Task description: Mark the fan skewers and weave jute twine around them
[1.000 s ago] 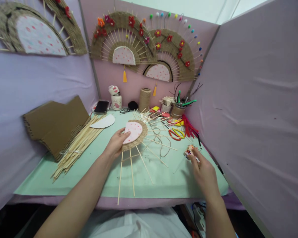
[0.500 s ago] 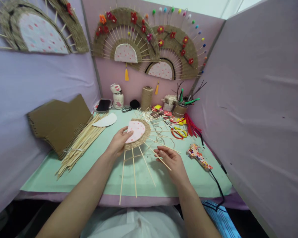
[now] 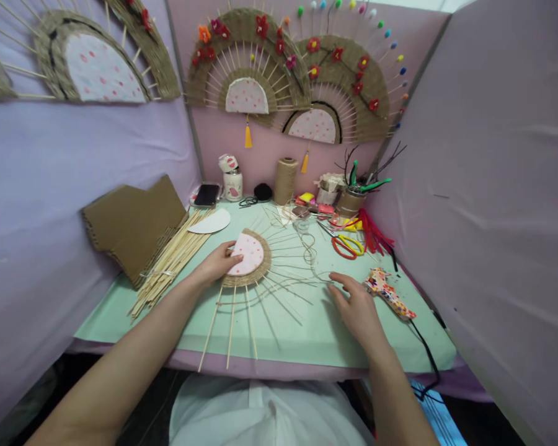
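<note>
A half-round fan piece (image 3: pixel 250 253) has a pink dotted centre, a twine-wrapped rim and thin sticks (image 3: pixel 231 328) spreading outward. My left hand (image 3: pixel 219 261) grips it at its straight left edge, thumb on the pink face. Loose twine (image 3: pixel 312 254) runs across the sticks and over the table to the right. At the right end of that twine, my right hand (image 3: pixel 351 300) hovers with thumb and forefinger apart. Whether the strand lies between those fingers is too fine to tell.
Bundled sticks (image 3: pixel 172 266), brown cardboard (image 3: pixel 130 226) and a white half-round (image 3: pixel 211 221) lie left. Scissors (image 3: pixel 346 246), red strips (image 3: pixel 374 232) and a patterned glue gun (image 3: pixel 388 292) lie right. Behind stand a twine spool (image 3: pixel 286 181) and a bottle (image 3: pixel 233 184).
My right hand has moved right, away from the stick it was at, and its fingers have spread. The fan piece has tilted and shifted slightly left with my left hand. The camera view has shifted.
</note>
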A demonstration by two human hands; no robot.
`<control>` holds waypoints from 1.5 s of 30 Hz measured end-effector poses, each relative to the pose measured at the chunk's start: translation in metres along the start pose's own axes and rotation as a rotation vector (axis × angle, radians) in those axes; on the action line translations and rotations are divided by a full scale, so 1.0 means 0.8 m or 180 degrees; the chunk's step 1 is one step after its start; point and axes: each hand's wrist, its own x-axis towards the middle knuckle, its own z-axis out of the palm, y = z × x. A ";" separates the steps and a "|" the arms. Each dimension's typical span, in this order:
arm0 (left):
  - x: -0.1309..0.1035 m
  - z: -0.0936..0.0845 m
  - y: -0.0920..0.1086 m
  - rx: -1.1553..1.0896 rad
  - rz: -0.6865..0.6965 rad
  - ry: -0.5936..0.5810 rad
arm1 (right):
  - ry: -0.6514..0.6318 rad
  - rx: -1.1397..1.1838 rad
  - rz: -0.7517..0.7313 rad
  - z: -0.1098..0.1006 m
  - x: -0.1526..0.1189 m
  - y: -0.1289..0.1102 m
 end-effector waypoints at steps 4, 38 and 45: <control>0.004 -0.002 -0.009 0.0589 0.0299 0.0240 | -0.0080 0.0127 -0.0081 0.002 -0.003 -0.013; -0.017 0.033 -0.012 0.2178 0.2963 -0.1294 | -0.1101 -0.1375 -0.2574 0.077 0.057 -0.078; -0.019 0.034 -0.011 0.2269 0.3002 -0.1257 | -0.1044 -0.1299 -0.2557 0.082 0.055 -0.078</control>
